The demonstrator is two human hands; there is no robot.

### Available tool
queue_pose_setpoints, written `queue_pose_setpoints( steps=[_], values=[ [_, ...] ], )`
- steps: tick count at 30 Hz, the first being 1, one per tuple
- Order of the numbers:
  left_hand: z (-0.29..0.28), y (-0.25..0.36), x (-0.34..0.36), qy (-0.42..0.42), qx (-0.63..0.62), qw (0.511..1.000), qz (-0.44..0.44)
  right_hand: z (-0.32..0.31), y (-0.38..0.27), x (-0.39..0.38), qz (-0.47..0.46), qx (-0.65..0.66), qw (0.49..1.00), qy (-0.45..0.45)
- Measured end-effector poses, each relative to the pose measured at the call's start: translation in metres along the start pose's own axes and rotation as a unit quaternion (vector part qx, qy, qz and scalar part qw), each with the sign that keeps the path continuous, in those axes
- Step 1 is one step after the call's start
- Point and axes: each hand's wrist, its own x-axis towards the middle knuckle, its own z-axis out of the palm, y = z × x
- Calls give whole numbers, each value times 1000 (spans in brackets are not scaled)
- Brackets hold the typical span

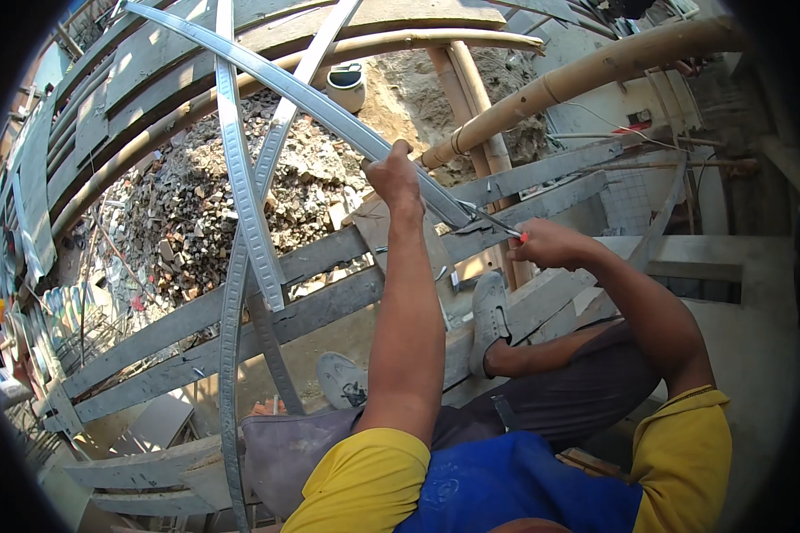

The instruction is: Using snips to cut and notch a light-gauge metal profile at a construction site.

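My left hand (396, 178) is closed around a long galvanized metal channel (320, 105), which slants from the upper left down to its near end by my right hand. In my closed right hand (549, 245) is a red-handled tool (505, 228) that looks like tin snips. Its metal jaws reach the channel's near end; whether they bite into it I cannot tell. Left of my left arm, two more ribbed metal channels (237, 169) cross each other and lean over the wooden planks.
Weathered planks (320, 311) and bamboo poles (587, 78) form a framework around me. Beyond lies a heap of rubble (213, 200), with a bucket (347, 87) behind it. My grey shoes (491, 311) rest among the boards. A concrete ledge (684, 253) stands at the right.
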Motion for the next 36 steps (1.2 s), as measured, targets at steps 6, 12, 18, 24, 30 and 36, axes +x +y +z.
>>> queue_pose_setpoints(
  steps=[6,12,18,24,30,36],
  values=[
    [3,-4,5,13,19,1000,-11,-2,10,-5,-137,-246,907,314],
    [3,10,-13,-41,-76,995,-51,4,6,4,-187,-245,889,338],
    [6,21,-24,-24,-79,995,-58,-4,0,5,-182,-302,870,345],
    [12,22,-32,-49,-95,992,-62,1,-9,11,-226,-292,853,370],
    [13,2,-32,-126,-170,974,-76,-15,-26,7,-135,-223,944,205],
    [-11,-10,-20,-244,-239,935,-95,-35,-24,-12,18,211,974,-75]
  ],
)
